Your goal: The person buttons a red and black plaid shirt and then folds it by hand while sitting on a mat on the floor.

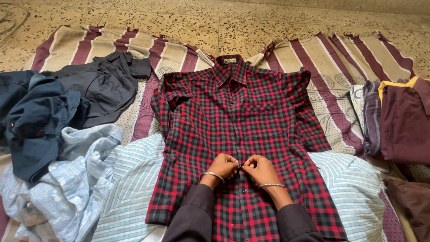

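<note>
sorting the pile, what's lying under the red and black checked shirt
Under the red and black checked shirt lies a pale blue striped garment, on a maroon and beige striped cloth. What lies beneath the shirt's middle is covered.

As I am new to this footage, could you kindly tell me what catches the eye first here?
A red-and-black checked cotton shirt lies spread flat in the middle, front up. Both hands, the left hand and the right hand, pinch its button line at the centre. To the left lies a heap of crumpled dark blue and grey shirts; folded maroon garments sit at the right.
</note>
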